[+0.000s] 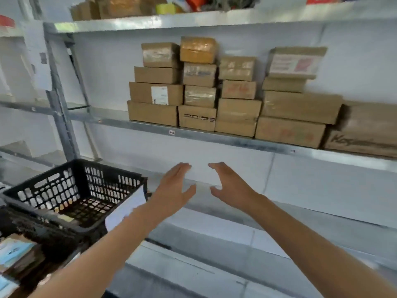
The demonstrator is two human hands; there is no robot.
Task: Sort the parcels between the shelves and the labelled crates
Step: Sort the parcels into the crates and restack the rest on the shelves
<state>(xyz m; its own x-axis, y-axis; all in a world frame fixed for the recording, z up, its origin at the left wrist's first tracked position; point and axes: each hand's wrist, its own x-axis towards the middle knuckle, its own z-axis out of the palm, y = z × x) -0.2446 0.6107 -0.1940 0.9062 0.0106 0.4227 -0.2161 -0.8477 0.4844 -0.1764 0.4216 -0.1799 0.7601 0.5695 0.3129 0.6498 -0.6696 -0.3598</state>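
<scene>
I'm holding my left hand and right hand out, both spread and empty; the parcels are sitting up-right of the crate, neither hand nearer.

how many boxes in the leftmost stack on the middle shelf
4, one atop another: bottom box, labelled box above it, plain box next, taped box on top. Any behind are hidden.

I see the parcels stacked in columns on the middle shelf, ahead and to my right. The top shelf above carries more boxes. The crate stands lower left. My left hand and right hand hover side by side just right of it, below the parcels.
</scene>
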